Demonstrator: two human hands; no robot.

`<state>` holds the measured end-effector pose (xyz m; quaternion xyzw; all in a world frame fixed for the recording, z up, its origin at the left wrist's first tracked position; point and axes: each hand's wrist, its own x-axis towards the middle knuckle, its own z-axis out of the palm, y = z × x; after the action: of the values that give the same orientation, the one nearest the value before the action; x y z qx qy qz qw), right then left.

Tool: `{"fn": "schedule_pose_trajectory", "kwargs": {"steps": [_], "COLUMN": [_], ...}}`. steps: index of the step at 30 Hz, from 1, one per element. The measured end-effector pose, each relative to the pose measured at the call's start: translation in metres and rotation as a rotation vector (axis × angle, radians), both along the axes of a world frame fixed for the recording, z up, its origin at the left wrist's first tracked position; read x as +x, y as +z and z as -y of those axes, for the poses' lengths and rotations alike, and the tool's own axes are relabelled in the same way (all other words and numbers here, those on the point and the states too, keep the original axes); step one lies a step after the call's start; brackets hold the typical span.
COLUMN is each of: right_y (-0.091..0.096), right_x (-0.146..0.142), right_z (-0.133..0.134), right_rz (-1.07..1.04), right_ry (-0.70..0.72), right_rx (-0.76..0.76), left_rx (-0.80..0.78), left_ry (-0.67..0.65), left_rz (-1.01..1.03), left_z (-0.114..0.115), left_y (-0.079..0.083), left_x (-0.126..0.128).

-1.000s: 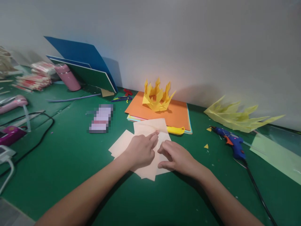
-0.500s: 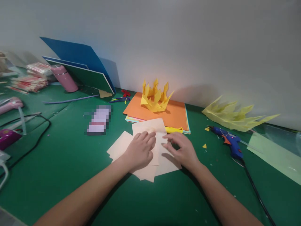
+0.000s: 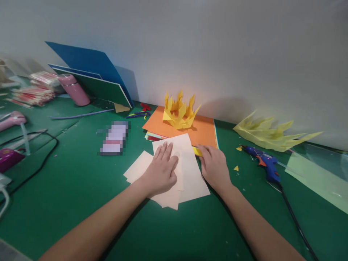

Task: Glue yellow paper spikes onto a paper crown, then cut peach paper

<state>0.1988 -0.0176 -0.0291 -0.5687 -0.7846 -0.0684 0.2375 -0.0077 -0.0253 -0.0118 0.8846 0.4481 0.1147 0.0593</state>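
My left hand (image 3: 161, 168) lies flat on pale pink paper sheets (image 3: 191, 181), its fingers stretched out and pressing on the top pieces. The sheets overlap at different angles, and smaller pieces stick out beneath my palm. Just right of the paper, my right hand (image 3: 216, 166) is closed with its fingers on a narrow yellow tool (image 3: 197, 151). Only one end of that tool shows, so its exact kind is hard to make out. Behind the paper, a yellow folded-paper crown (image 3: 181, 112) stands on a stack of orange paper (image 3: 152, 123).
A blue hot glue gun (image 3: 268, 166) with a black cord lies to the right, near a pale yellow paper crown (image 3: 272, 134) and a light green sheet (image 3: 317, 181). Leftward are a blurred-out phone (image 3: 114, 138), a pink bottle (image 3: 74, 90), leaning boards (image 3: 84, 65) and bundled sticks (image 3: 32, 96).
My right hand has moved from over the paper to the yellow tool and closed on it. My left hand's fingers have straightened and spread flatter on the paper.
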Motion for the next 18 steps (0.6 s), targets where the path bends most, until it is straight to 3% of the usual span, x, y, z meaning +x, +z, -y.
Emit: {"fn": "schedule_pose_trajectory", "kwargs": {"steps": [5, 10, 18], "right_y": [0.0, -0.002, 0.0], "right_x": [0.011, 0.014, 0.01], "right_z": [-0.001, -0.003, -0.001], "right_rz": [-0.09, -0.286, -0.306], "right_ry": [-0.191, -0.135, -0.001], "right_rx": [0.164, 0.071, -0.071], "left_rx": [0.013, 0.025, 0.008], "left_ry": [0.01, 0.04, 0.088], "left_rz": [0.009, -0.007, 0.005], "left_z": [0.0, -0.001, -0.012], "left_y": [-0.001, 0.002, 0.009], "left_x": [0.0, -0.001, -0.016]}}
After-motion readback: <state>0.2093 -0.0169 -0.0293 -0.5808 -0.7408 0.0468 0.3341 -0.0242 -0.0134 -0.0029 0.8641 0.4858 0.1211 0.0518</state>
